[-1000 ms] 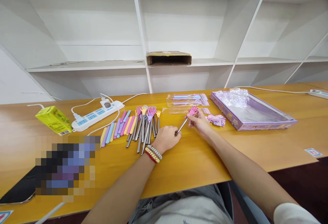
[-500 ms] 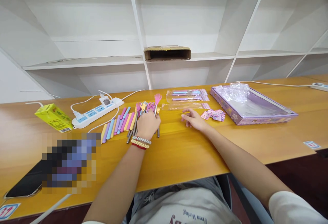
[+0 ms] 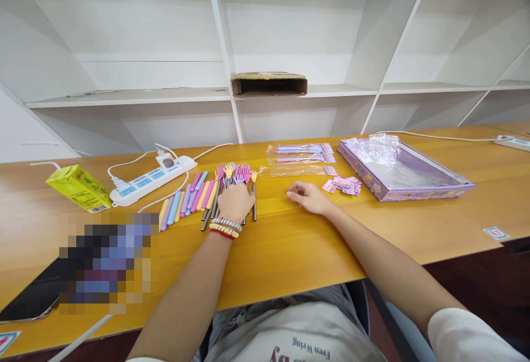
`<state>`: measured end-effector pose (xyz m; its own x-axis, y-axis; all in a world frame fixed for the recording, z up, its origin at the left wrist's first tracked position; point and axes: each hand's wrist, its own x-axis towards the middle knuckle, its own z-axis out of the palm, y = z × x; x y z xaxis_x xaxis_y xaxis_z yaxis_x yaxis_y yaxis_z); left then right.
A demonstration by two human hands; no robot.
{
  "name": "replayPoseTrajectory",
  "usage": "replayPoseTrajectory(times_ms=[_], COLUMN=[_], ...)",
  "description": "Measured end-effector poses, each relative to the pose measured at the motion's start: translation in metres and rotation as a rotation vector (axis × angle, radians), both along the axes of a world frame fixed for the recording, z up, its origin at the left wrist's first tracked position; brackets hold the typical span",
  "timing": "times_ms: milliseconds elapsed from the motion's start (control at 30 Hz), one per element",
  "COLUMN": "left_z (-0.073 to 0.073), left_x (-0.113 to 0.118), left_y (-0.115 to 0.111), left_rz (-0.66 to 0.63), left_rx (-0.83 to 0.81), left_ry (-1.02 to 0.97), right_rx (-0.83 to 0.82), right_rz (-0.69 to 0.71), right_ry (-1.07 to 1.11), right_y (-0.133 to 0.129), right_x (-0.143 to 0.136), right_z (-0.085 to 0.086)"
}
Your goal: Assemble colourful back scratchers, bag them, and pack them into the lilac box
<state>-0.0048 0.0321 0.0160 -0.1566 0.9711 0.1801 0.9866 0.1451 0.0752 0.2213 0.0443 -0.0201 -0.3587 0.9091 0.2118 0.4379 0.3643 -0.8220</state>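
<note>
My left hand (image 3: 236,203), with hair ties at its wrist, lies over a bunch of back scratchers (image 3: 229,170). They have metal rods and hand-shaped heads in pink, yellow and blue. Its fingers curl down onto the rods, and the fingertips are hidden. Left of the bunch, pastel handle tubes (image 3: 188,199) lie side by side in a row. My right hand (image 3: 308,197) rests over the table with loosely bent fingers and nothing in it. Small pink and purple cards (image 3: 345,185) lie just right of it. Beyond it is a flat clear bag (image 3: 290,171).
Clear packets with pastel sticks (image 3: 300,153) lie at the back. A purple box tray (image 3: 422,192) holding clear plastic stands on the right. At left are a power strip (image 3: 153,181) with cables, a yellow drink carton (image 3: 78,188) and a dark flat device (image 3: 28,296). Shelves hold a cardboard box (image 3: 269,76).
The pink-headed back scratcher raised at my left hand has come down among the others. My right hand's fingers have curled in a little. The view has shifted slightly.
</note>
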Motion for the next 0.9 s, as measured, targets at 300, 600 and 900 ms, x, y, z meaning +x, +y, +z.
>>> replayPoseTrajectory(times_ms=[300, 600, 900], left_z=[0.0, -0.006, -0.015], left_x=[0.016, 0.049, 0.077], left_y=[-0.012, -0.025, -0.015], left_rz=[-0.255, -0.692, -0.585], left_rx=[0.208, 0.239, 0.016], left_ry=[-0.029, -0.299, -1.146], right_rx=[-0.002, -0.049, -0.325], right_rz=[-0.147, -0.562, 0.076], right_ry=[0.074, 0.287, 0.741], right_y=[0.005, -0.001, -0.005], right_x=[0.004, 0.002, 0.004], right_z=[-0.002, 0.013, 0.016])
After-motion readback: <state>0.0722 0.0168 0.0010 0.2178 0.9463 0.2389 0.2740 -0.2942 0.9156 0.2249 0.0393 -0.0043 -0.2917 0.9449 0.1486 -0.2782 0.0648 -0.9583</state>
